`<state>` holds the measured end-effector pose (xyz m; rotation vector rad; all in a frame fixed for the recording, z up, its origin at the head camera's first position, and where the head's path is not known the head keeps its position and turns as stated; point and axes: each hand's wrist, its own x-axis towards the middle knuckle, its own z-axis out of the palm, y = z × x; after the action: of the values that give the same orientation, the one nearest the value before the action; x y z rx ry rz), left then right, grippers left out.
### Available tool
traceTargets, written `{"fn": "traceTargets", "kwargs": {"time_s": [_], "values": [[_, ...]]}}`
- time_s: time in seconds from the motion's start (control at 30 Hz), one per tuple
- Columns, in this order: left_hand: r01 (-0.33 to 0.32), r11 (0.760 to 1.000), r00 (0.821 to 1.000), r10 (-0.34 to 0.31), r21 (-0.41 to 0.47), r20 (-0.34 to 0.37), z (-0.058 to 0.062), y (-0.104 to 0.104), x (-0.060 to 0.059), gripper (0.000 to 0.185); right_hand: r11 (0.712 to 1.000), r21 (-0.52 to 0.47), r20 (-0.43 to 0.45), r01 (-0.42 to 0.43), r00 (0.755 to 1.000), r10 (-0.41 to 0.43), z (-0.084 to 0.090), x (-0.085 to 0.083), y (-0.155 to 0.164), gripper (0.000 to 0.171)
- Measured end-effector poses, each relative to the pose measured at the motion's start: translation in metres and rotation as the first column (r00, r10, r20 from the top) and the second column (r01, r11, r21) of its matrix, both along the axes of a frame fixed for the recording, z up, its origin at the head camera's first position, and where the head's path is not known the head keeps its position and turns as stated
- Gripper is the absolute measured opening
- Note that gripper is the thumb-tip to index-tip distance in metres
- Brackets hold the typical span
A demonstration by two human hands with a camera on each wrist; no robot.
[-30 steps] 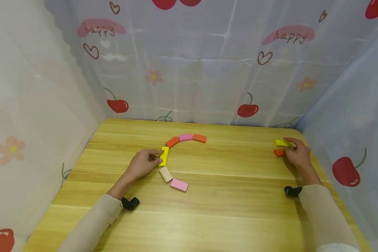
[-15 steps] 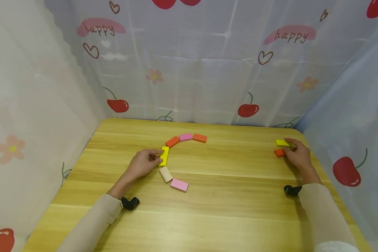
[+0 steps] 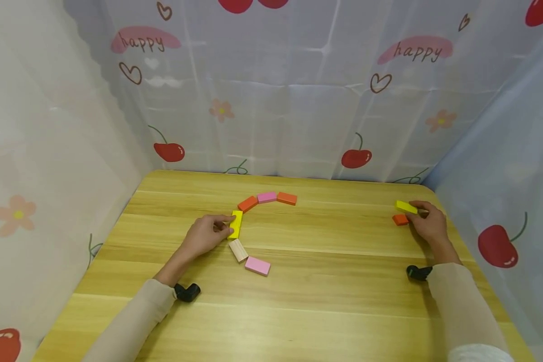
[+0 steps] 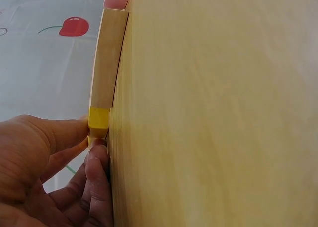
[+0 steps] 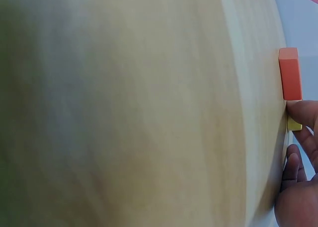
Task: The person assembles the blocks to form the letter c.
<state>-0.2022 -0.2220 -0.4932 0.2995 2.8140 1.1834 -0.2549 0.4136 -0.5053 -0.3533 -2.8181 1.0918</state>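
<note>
A flat yellow wooden block [image 3: 237, 224] lies mid-table in a curved row; the left hand [image 3: 203, 235] pinches its near edge. At the far right, the right hand [image 3: 429, 223] grips another yellow block [image 3: 405, 206] just above an orange wooden block [image 3: 400, 219].

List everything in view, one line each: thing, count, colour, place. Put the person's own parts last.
yellow block in the arc: 1, yellow, table centre-left, held at its edge by the left hand
orange blocks in the arc: 2, orange, either side of the far pink block
pink blocks: 2, pink, one at the arc's far end, one at its near end
plain wood block: 1, pale wood, between the arc's yellow block and the near pink block
yellow block at right: 1, yellow, far right corner, held by the right hand
lone orange block: 1, orange, just nearer than it
table: 1, light wood
cherry-print curtain: white, around three sides
left hand: 1, pinches the arc's yellow block
right hand: 1, pinches the yellow block at right
</note>
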Motion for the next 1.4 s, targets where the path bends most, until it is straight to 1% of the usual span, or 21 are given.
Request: {"fn": "traceTargets", "kwargs": {"time_s": [0.33,0.47,0.63,1.0,1.4], "values": [[0.001,1.0,1.0,-0.001,0.005,0.003,0.001,0.0,0.0,0.039,0.999,0.005,0.015,0.033,0.999,-0.033,-0.002,-0.002,0.001,0.049],[0.001,1.0,1.0,-0.001,0.001,0.005,-0.001,-0.001,0.0,0.039,0.999,-0.02,0.025,0.035,0.999,-0.034,-0.001,0.0,0.001,0.05],[-0.002,1.0,1.0,0.002,0.008,0.003,0.0,-0.001,0.0,0.039,0.999,-0.046,0.031,0.021,0.999,-0.02,0.004,0.004,-0.001,0.053],[0.002,1.0,1.0,-0.002,-0.003,0.008,0.001,-0.001,0.0,0.039,1.0,-0.022,0.036,-0.017,0.999,0.018,0.009,0.012,-0.002,0.057],[0.007,1.0,1.0,-0.007,-0.001,0.001,0.0,-0.001,0.0,0.039,0.999,0.005,-0.014,-0.051,0.999,0.051,0.008,0.023,-0.003,0.056]]}}
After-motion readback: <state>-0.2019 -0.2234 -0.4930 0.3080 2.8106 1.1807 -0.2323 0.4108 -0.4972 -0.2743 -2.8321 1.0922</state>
